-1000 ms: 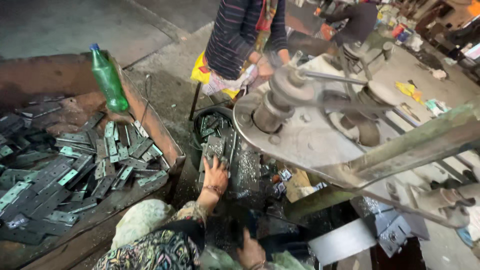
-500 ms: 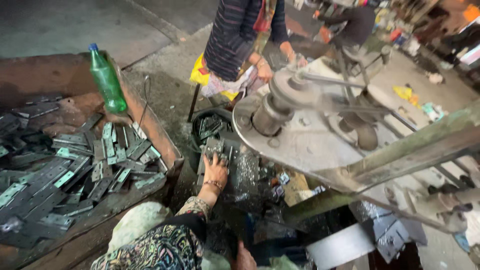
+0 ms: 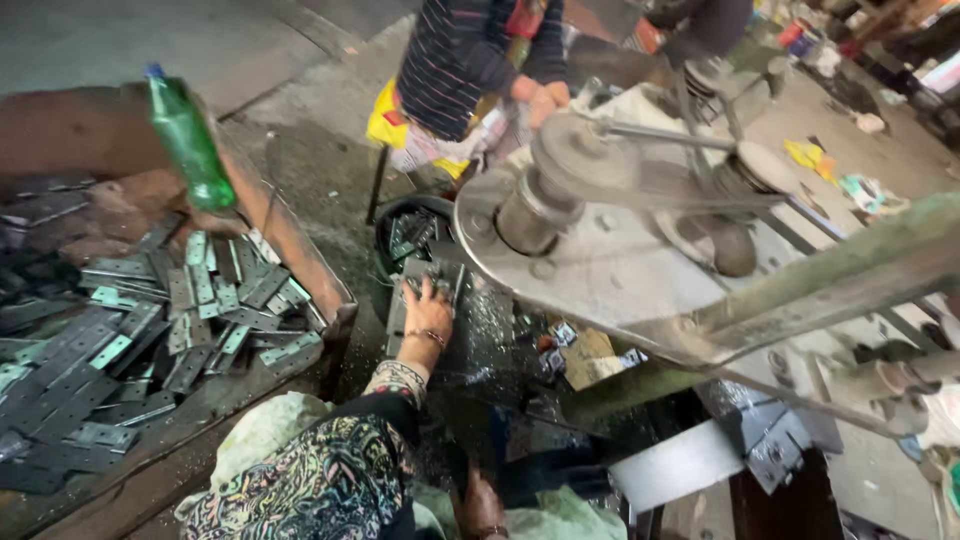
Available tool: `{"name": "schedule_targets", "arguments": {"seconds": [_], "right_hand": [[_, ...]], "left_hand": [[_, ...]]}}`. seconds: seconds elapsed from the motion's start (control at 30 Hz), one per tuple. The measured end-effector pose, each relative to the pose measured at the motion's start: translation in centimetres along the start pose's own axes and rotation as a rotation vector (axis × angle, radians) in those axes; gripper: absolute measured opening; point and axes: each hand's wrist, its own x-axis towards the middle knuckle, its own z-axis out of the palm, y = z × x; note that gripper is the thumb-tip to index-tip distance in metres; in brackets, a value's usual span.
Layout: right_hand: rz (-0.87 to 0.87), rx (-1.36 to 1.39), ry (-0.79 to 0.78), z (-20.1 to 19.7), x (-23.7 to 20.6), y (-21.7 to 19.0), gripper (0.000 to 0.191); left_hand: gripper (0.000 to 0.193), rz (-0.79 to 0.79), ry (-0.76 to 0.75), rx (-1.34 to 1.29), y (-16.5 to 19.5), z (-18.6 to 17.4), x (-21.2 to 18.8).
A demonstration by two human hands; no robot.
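Left hand (image 3: 428,312), fingers spread flat on small metal plates (image 3: 420,272) (none visibly clasped), directly beneath the flywheel (image 3: 600,250); a lifted wrist risks striking it; right hand (image 3: 482,508) low, grip unclear

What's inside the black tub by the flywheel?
The black tub holds a few flat metal plates. The flywheel covers its right side, and the left hand rests on more plates just below it.
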Motion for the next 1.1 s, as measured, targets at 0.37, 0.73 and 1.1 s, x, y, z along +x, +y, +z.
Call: {"name": "schedule_targets", "arguments": {"seconds": [0.37,0.73,1.1], "right_hand": [[-0.059,-0.083,-0.169,-11.5,-0.8,-2.8,0.081],[-0.015,-0.071,-0.175,-12.6,-1.6,-3.2,0.07],[-0.122,1.001,0.403,-16.5,7.2,-4.6,0.043]], "left_hand": [[0.051,0.066,-0.046,-0.034,1.1,0.4,-6.2],[0.034,0.294,0.469,-0.052,1.6,3.7,-14.7],[0.029,-0.205,0.201,-1.627,1.0,0.5,-11.7]]}}
